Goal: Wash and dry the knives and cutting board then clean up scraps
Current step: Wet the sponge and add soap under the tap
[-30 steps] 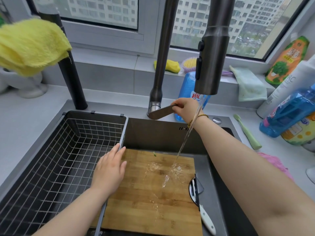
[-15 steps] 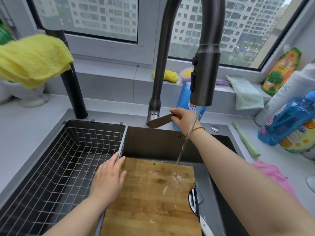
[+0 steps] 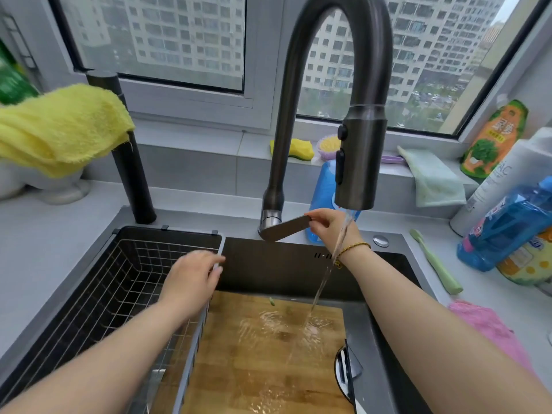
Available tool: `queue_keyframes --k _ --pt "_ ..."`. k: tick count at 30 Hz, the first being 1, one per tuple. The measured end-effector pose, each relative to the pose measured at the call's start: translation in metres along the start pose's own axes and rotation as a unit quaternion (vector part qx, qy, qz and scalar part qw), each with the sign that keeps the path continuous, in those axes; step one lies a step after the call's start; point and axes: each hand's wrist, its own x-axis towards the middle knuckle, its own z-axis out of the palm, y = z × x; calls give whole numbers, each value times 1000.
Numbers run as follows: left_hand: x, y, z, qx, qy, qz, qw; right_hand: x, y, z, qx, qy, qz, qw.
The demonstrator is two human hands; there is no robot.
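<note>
The cutting board (image 3: pixel 268 363) lies flat in the sink (image 3: pixel 283 264). Its far edge stops short of the back wall, with a dark strip of basin between them. Its left edge meets the right rim of the wire basket (image 3: pixel 89 294) that fills the sink's left half; from here I cannot tell whether it goes under the rim or only butts against it. A knife (image 3: pixel 348 369) lies in the narrow gap between the board's right edge and the sink wall, its near end cut off at the bottom of the view. A small green scrap (image 3: pixel 272 301) sits right at the board's far edge.

Water (image 3: pixel 325 276) slants down from the spray head (image 3: pixel 361 156) of the tap (image 3: pixel 372 55) and lands on the board's far right part, spreading in a wet sheet toward the middle. The right hand (image 3: pixel 331 227) reaches over the board to the back of the sink, thumb and fingers pinching the tip of the lever (image 3: pixel 286 228). The left hand (image 3: pixel 194 279) hovers, blurred, over the basket's right rim, fingers stretched out and holding nothing; I cannot tell whether they touch the rim. Between the two forearms the board shows bare wood.

On the right counter a green-handled brush (image 3: pixel 433 261) lies just beside the sink's edge, and a pink cloth (image 3: pixel 490 330) lies nearer. A yellow cloth (image 3: pixel 59 127) hangs from a dark post (image 3: pixel 131 174) at the basket's back left corner
</note>
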Motion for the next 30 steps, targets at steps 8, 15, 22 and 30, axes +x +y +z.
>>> queue_keyframes --k 8,15,22,30 --pt "111 35 -48 -76 19 52 996 2 0 0 132 0 96 987" --pt "197 48 -60 5 -11 121 993 -7 39 -3 238 93 117 960" --pt "238 81 -50 52 -22 150 987 -26 40 -5 302 184 168 920" --pt "265 91 -45 96 40 150 983 -58 49 6 291 190 194 917"
